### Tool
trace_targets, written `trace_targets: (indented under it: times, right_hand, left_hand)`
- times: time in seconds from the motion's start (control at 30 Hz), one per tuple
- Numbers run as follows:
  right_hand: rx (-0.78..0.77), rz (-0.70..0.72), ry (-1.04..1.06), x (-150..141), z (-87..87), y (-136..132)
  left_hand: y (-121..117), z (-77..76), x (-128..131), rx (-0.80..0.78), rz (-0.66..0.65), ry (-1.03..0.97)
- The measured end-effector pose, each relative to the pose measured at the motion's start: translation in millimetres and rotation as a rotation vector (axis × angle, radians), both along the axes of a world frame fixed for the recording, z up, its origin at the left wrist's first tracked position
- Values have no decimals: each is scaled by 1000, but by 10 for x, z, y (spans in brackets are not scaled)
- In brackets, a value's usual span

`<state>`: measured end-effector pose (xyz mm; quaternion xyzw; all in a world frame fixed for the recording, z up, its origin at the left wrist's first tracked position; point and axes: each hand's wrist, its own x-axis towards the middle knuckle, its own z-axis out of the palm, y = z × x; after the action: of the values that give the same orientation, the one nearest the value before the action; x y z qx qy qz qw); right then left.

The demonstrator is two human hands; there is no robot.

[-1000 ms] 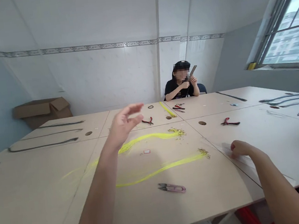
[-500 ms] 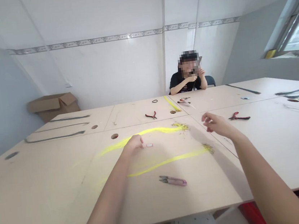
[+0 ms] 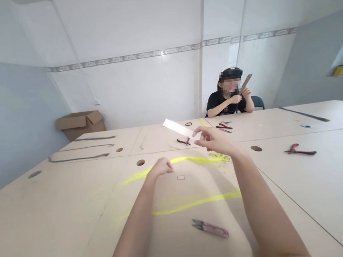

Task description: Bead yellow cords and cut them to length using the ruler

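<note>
My right hand (image 3: 213, 140) has its fingers closed round one end of a shiny, flat white strip (image 3: 177, 128). The strip resembles a ruler and slants up and left above the table. Lower and to the left, my left hand (image 3: 162, 167) is curled over the upper yellow strand bundle (image 3: 190, 159); anything between its fingers is hidden. Small gold-coloured bits (image 3: 220, 158) lie at that bundle's right end. A lower yellow strand bundle (image 3: 196, 203) runs across the table, its right end behind my right forearm. Thread snips (image 3: 210, 228) with pinkish handles lie nearest me.
Red-handled pliers (image 3: 183, 142) lie beyond my hands, and another pair of pliers (image 3: 299, 150) lies right. A small red-edged label (image 3: 181, 177) is between the bundles. Dark cords (image 3: 81, 157) lie left. Across the table (image 3: 61, 225), a person (image 3: 227, 100) holds a flat metal strip.
My right hand has moved left and slightly up, and the shiny strip now shows at its fingers. My left hand stays curled near the upper bundle. The camera view has shifted.
</note>
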<state>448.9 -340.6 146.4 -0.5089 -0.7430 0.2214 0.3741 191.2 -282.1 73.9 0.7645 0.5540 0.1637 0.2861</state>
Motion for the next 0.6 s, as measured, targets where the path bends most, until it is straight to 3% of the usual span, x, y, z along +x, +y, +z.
trace_targets:
  times: [0.13,0.3,0.4,0.6]
  right_hand:
    - [147,-16,9,-76,58,-27]
    - [234,-58,-6,-20,33,-38]
    - [266,-66,-42,126,12,-38]
    - [392,-26,-66,236,64,-98]
  left_hand:
    - [37,447,-124,107,-44,-169]
    - [-215,877,-209,172,14,-370]
    - [-335,982,-244,178,59,-449]
    - [-330,987,-286,183,52,-430]
